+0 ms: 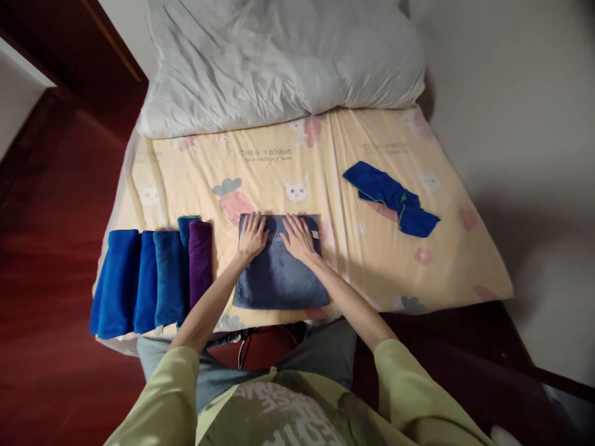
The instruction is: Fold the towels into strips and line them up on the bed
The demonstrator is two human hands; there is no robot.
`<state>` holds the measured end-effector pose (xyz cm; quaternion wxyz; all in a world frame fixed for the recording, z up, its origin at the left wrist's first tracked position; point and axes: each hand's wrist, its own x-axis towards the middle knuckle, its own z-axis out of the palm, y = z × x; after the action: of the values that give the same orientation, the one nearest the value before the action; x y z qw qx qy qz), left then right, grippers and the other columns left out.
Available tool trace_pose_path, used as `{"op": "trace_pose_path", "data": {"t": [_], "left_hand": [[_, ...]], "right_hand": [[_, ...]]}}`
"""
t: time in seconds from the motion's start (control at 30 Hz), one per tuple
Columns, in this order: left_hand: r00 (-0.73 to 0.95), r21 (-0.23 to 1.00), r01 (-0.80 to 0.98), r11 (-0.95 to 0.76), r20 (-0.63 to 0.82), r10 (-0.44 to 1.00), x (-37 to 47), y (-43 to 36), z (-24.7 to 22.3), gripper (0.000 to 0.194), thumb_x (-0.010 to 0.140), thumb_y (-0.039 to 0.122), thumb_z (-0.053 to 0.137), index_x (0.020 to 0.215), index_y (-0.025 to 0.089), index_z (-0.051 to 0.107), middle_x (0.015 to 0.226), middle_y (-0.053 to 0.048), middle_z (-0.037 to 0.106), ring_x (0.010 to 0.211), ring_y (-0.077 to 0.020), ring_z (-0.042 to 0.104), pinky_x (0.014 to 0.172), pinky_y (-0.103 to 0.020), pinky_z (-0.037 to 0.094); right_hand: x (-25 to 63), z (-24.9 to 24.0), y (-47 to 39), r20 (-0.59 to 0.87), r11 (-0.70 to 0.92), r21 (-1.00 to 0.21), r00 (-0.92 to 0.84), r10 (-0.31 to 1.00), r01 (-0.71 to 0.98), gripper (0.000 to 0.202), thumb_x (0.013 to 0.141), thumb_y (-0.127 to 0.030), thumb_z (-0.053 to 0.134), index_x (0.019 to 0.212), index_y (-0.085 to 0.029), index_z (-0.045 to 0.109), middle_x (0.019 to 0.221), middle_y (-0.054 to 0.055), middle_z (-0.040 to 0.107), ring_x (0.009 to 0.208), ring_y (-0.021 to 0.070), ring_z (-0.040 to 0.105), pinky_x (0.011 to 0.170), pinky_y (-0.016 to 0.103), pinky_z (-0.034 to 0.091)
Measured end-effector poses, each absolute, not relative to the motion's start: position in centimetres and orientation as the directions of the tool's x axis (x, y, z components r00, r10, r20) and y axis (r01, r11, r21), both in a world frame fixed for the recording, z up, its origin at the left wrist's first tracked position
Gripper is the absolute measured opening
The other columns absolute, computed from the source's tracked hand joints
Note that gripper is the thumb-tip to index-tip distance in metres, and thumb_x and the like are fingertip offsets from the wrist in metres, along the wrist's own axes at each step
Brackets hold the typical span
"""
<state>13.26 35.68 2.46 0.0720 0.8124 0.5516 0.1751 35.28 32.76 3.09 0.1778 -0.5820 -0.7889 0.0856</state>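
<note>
A grey-blue towel (281, 282) lies folded into a flat rectangle on the bed in front of me. My left hand (253, 235) rests flat on its far left part, fingers stretched away from me. On the far right part lies my right hand (298, 238), palm down with fingers apart. A line of lettering on the towel shows between the hands, and a small white tag sits near its right edge. Neither hand grips anything.
Several rolled or folded blue towels (119, 282) and a purple towel (200, 263) stand in a row at the left. A crumpled blue cloth (393, 198) lies at the right on the yellow rabbit-print sheet (274, 176). A grey-white quilt (279, 62) covers the far end.
</note>
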Motion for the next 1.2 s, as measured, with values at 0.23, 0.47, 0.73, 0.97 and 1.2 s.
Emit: {"op": "trace_pose_path", "data": {"t": [0.23, 0.47, 0.73, 0.97, 1.2], "left_hand": [[0.260, 0.355, 0.887, -0.295, 0.145, 0.955, 13.0, 36.0, -0.1, 0.067, 0.099, 0.052, 0.037, 0.156, 0.016, 0.038, 0.168, -0.011, 0.019, 0.157, -0.0307, 0.007, 0.127, -0.056, 0.008], [0.253, 0.355, 0.889, -0.289, 0.144, 0.957, 13.2, 31.2, 1.3, 0.063, 0.102, 0.043, 0.034, 0.155, 0.008, 0.037, 0.167, -0.015, 0.018, 0.157, -0.0308, 0.006, 0.127, -0.055, 0.010], [0.349, 0.383, 0.847, -0.368, 0.121, 0.929, 10.9, 19.0, 2.0, 0.062, 0.102, 0.039, 0.040, 0.160, 0.017, 0.030, 0.167, -0.011, 0.017, 0.156, -0.0302, 0.011, 0.126, -0.056, 0.016], [0.529, 0.339, 0.788, -0.515, 0.056, 0.847, 7.8, 13.5, 2.5, 0.060, 0.103, 0.038, 0.039, 0.158, 0.014, 0.034, 0.167, -0.013, 0.019, 0.156, -0.0288, 0.013, 0.127, -0.052, 0.014], [0.637, 0.344, 0.714, -0.609, 0.041, 0.770, 8.1, 10.7, 2.5, 0.058, 0.103, 0.041, 0.041, 0.158, 0.023, 0.035, 0.166, -0.009, 0.022, 0.155, -0.0259, 0.019, 0.127, -0.050, 0.018]], "right_hand": [[38.3, 0.3, 33.8, 0.064, 0.082, -0.301, -0.066, 0.996, 0.950, 0.066, 0.105, -0.048, 0.025, 0.158, -0.010, 0.031, 0.166, 0.012, 0.023, 0.156, 0.0256, 0.015, 0.127, 0.051, 0.011], [38.5, 2.5, 30.9, 0.134, 0.128, -0.316, -0.089, 0.987, 0.940, 0.064, 0.105, -0.040, 0.028, 0.161, -0.009, 0.019, 0.168, 0.012, 0.014, 0.157, 0.0283, 0.005, 0.127, 0.059, 0.003], [38.8, 2.2, 18.8, 0.085, 0.358, -0.434, -0.358, 0.930, 0.827, 0.066, 0.104, -0.039, 0.039, 0.162, -0.016, 0.019, 0.166, 0.009, 0.022, 0.155, 0.0265, 0.019, 0.129, 0.053, 0.013], [41.2, 2.2, 13.3, 0.110, 0.363, -0.399, -0.349, 0.931, 0.842, 0.063, 0.104, -0.032, 0.039, 0.162, -0.017, 0.021, 0.166, 0.009, 0.022, 0.156, 0.0261, 0.018, 0.129, 0.055, 0.012], [39.4, 2.2, 9.0, 0.099, 0.529, -0.392, -0.538, 0.837, 0.752, 0.063, 0.102, -0.034, 0.046, 0.160, -0.019, 0.027, 0.163, 0.009, 0.031, 0.153, 0.0241, 0.027, 0.128, 0.053, 0.020]]}}
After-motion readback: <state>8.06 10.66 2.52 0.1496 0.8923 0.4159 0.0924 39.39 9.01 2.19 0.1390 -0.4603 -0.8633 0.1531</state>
